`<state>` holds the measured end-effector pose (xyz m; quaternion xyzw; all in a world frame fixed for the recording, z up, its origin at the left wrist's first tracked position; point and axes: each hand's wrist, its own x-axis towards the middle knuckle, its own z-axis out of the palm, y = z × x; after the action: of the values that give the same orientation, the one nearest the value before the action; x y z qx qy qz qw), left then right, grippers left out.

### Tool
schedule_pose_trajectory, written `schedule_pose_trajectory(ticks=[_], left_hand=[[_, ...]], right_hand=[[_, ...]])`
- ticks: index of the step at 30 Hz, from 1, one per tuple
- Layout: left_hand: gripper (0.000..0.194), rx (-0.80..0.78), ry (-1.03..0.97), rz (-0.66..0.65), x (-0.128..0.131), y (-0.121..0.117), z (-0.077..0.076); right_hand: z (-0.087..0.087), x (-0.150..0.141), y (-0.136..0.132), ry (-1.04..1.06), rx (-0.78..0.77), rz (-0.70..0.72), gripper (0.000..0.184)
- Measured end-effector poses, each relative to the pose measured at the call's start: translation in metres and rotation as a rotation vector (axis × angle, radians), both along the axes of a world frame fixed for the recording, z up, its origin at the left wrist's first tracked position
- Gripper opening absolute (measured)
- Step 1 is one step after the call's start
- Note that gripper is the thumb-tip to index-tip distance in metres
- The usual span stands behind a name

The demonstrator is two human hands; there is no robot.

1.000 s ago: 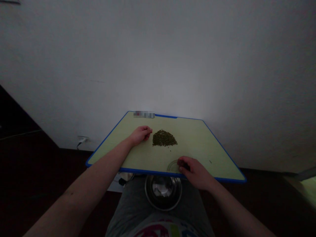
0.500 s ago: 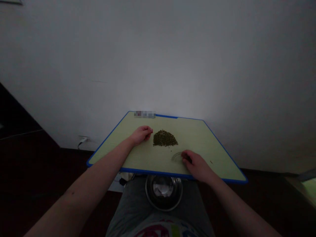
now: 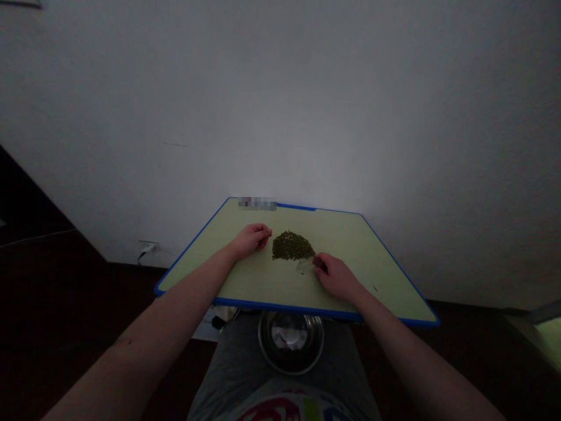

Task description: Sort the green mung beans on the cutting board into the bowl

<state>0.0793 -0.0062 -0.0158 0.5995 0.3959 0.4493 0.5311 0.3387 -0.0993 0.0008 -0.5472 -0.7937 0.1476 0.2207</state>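
A low pile of small dark-green grains [image 3: 291,245], which look like mung beans, lies on the pale-topped table [image 3: 258,283]. At the pile's left edge rests my left hand [image 3: 252,240], its fingers curled in; whether they pinch anything is hidden. My right hand [image 3: 335,276] is closed on a clear curved piece [image 3: 303,266] at the pile's front right corner. That piece is see-through and its exact kind cannot be made out. A stray grain lies close to it.
Below the table's blue front edge, a shiny metal bowl [image 3: 291,351] sits on my lap. A thin dark fleck [image 3: 376,289] lies on the table's right side. The white wall [image 3: 289,117] rises behind, with a plugged-in socket [image 3: 149,248] low on the left.
My right hand has moved forward and slightly left with the clear piece, from nearer the front edge up to the pile. The left hand has stayed in place.
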Motion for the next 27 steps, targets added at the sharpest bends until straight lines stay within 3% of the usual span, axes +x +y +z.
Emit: schedule_pose_trajectory(ticks=[13,27], left_hand=[[0.023,0.003,0.043,0.019,0.000,0.001,0.000],[0.022,0.015,-0.004,-0.008,0.000,0.000,0.000]], right_hand=[[0.005,-0.001,-0.035,0.054,-0.101,0.099,0.014],[0.005,-0.012,-0.030,0.068,-0.095,0.146,0.017]])
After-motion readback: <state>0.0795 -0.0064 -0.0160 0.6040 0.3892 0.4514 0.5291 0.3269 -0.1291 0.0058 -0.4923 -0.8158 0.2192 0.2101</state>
